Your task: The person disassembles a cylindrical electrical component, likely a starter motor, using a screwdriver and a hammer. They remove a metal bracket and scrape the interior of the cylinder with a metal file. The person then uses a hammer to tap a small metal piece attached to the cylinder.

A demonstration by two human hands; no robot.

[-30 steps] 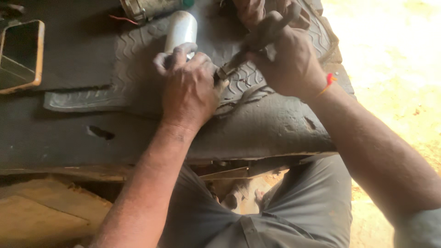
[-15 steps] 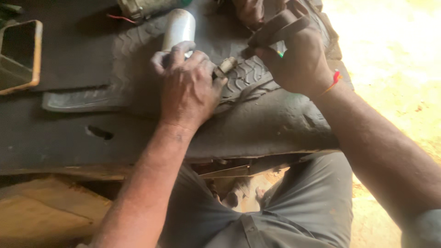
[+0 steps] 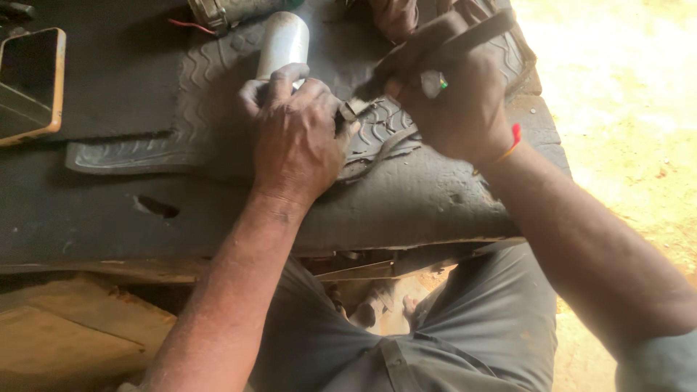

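Black rubber with a wavy tread pattern forms the tyre piece (image 3: pixel 218 101) that lies on the dark workbench (image 3: pixel 406 207), and both hands work at its right part. The left hand (image 3: pixel 298 141) presses down on the rubber with the fingers curled closed; between thumb and forefinger it pinches a small metal piece (image 3: pixel 347 112), which is too small to tell exactly what it is. The right hand (image 3: pixel 461 101) is just beside it, to the right and a little farther, closed in a fist around a dark tool handle (image 3: pixel 465 40) that points up and to the right. This hand has a ring with a green stone (image 3: pixel 434 81) on one finger and a red thread (image 3: pixel 512 141) on the wrist. A white cylinder (image 3: pixel 284 43) lies on the rubber, touching the far side of the left hand's fingers. At the far left of the bench stands a rectangular tin tray with an orange rim (image 3: pixel 33 83). Near the person, below the bench edge, grey trousers (image 3: pixel 472 327) are visible, and on the right is sandy ground (image 3: pixel 624 109) in strong sunlight.
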